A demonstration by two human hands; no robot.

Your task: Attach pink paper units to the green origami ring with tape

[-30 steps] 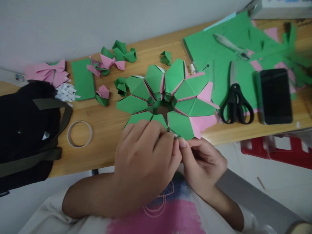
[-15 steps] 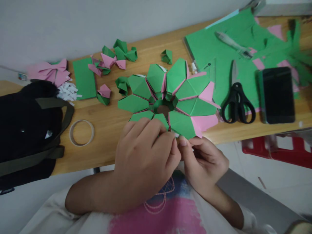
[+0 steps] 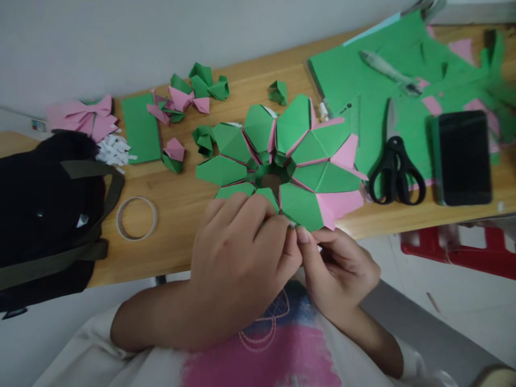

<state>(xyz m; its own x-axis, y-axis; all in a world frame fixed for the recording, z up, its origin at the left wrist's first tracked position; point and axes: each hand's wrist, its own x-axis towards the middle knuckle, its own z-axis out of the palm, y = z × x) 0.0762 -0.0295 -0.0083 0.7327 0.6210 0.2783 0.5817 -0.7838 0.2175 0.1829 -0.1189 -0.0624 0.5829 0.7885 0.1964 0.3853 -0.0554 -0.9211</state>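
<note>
A ring-shaped model of folded green and pink paper (image 3: 300, 207) rests at the table's front edge, its petals around an open centre. My left hand (image 3: 244, 258) is closed over its near side, fingers curled round the front petals and partly hiding them. Just right of it, my right hand (image 3: 336, 263) is closed in a pinch below the front right petal, thumb against the left hand's fingertips. A small whitish bit shows between the hands; the rest of what the fingertips hold is hidden.
Black scissors (image 3: 397, 172) and a phone (image 3: 463, 158) lie right, near green sheets (image 3: 338, 75) with a pen (image 3: 389, 70). Leftward are a tape ring (image 3: 136, 218), a black bag (image 3: 44, 215), white strips (image 3: 115, 150) and folded pieces (image 3: 173, 156). A red stool (image 3: 463, 250) stands below right.
The view has shifted very slightly, so the table items sit a little differently in the picture. Both hands keep nearly the same grip at the model's front.
</note>
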